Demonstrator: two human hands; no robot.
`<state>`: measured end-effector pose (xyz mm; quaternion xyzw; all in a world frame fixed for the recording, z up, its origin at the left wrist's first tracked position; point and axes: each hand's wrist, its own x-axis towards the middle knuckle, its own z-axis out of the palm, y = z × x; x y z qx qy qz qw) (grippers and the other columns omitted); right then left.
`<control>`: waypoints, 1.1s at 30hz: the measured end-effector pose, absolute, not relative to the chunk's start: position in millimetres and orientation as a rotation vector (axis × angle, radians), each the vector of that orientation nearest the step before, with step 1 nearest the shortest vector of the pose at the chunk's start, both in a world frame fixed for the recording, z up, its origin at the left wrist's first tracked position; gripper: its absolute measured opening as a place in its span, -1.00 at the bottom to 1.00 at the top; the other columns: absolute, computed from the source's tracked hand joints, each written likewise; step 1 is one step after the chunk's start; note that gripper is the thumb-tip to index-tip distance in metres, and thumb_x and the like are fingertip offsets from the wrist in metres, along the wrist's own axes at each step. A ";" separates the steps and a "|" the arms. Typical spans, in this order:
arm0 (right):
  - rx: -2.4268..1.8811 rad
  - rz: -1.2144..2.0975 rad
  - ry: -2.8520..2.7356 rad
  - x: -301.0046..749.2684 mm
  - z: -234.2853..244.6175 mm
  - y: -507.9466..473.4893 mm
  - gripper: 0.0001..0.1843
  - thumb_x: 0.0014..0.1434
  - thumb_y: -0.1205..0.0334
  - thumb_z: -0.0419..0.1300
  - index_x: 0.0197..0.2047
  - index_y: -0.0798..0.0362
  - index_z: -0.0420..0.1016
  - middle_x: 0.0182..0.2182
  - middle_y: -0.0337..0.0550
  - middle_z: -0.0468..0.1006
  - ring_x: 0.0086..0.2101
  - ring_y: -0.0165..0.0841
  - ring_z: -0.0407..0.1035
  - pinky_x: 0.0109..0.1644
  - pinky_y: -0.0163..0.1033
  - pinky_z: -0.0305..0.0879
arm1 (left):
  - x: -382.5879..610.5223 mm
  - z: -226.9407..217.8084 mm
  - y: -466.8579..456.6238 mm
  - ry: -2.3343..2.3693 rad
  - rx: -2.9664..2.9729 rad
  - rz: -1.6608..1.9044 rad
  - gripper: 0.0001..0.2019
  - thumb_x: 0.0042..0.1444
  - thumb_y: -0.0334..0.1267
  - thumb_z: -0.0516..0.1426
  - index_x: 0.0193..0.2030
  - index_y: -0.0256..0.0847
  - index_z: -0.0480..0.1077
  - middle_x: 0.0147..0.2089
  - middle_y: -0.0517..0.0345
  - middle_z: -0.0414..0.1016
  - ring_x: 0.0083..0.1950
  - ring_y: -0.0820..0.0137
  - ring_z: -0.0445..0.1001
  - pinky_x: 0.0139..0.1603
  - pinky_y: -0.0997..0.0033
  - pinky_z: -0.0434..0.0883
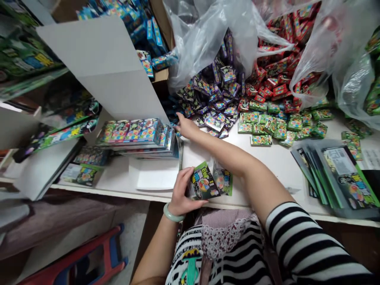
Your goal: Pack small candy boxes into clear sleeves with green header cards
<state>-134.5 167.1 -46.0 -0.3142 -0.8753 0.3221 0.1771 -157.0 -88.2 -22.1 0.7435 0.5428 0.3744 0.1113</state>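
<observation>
My left hand [183, 190], with a pale green bangle at the wrist, grips a black-and-green printed packet [204, 183] near the table's front edge. Another printed packet [223, 181] lies just beside it, partly covered. My right hand [188, 127] reaches forward and left across the table, fingers apart, close to small dark blue boxes [172, 106]; nothing shows in its grasp, though the fingertips are partly hidden. Left of that hand, stacked colourful packs [130, 132] stand in an open white carton [157, 180] with its lid raised.
Piles of small purple boxes [213, 120], red boxes [274, 85] and green boxes [270, 124] spread across the back, among clear plastic bags [202, 39]. Flat printed sleeves [341, 174] lie at right. A brown carton [162, 75] holds blue boxes. A red-and-blue stool [103, 253] stands on the floor.
</observation>
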 end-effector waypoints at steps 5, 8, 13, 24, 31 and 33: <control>-1.139 0.982 -2.321 -156.0 -42.9 168.4 -0.49 0.34 0.21 0.11 0.26 0.25 0.11 -0.04 0.02 0.60 -0.10 -0.31 0.50 -0.02 -0.23 0.41 | -168.4 -20.5 -91.5 1.622 2.147 1.109 -0.06 0.02 0.26 0.23 0.45 -0.08 0.02 0.17 -0.19 0.34 0.16 -0.01 0.41 0.11 -0.11 0.45; -1.147 1.001 -2.250 -125.4 -41.0 172.2 -0.46 0.30 0.22 0.14 0.27 0.17 0.09 -0.08 -0.10 0.60 -0.11 -0.36 0.49 0.01 -0.27 0.40 | -172.2 -22.9 -90.3 1.628 2.134 1.135 -0.05 0.02 0.26 0.23 0.45 -0.09 0.02 0.17 -0.19 0.33 0.16 -0.01 0.41 0.12 -0.10 0.45; -1.194 1.426 -1.755 -18.3 -38.1 167.4 -0.49 0.14 0.17 0.25 0.13 0.05 0.24 -0.30 -0.24 0.58 -0.38 -0.41 0.45 -0.24 -0.26 0.44 | -169.9 -24.0 -80.6 1.592 2.135 1.180 -0.06 0.02 0.22 0.26 0.45 -0.08 0.04 0.18 -0.16 0.32 0.16 0.02 0.40 0.13 -0.07 0.45; -1.340 1.505 -1.510 153.7 -40.1 103.7 -0.39 -0.03 0.15 0.32 0.08 -0.01 0.23 -0.27 -0.26 0.47 -0.38 -0.42 0.43 -0.29 -0.23 0.45 | -154.1 -21.1 -56.8 1.583 2.158 1.146 -0.09 -0.01 0.10 0.33 0.44 -0.05 0.08 0.21 -0.09 0.31 0.21 0.04 0.37 0.24 -0.04 0.39; -1.500 0.909 -2.251 183.3 -48.1 71.3 -0.35 0.18 0.27 0.23 0.30 0.10 0.15 -0.09 0.06 0.56 -0.11 -0.16 0.48 0.02 0.02 0.40 | -147.0 -25.5 -48.2 1.597 2.182 0.996 -0.12 0.00 0.08 0.33 0.41 -0.09 0.11 0.17 -0.09 0.32 0.19 0.05 0.39 0.22 0.01 0.39; -1.332 0.774 -2.473 186.7 -38.2 75.7 -0.24 0.16 0.28 0.27 0.37 0.06 0.09 0.15 0.16 0.44 0.14 -0.06 0.35 0.20 0.12 0.28 | -146.7 -25.1 -46.3 1.612 2.166 0.961 -0.12 -0.01 0.10 0.33 0.40 -0.12 0.13 0.17 -0.11 0.32 0.19 0.04 0.38 0.22 0.00 0.39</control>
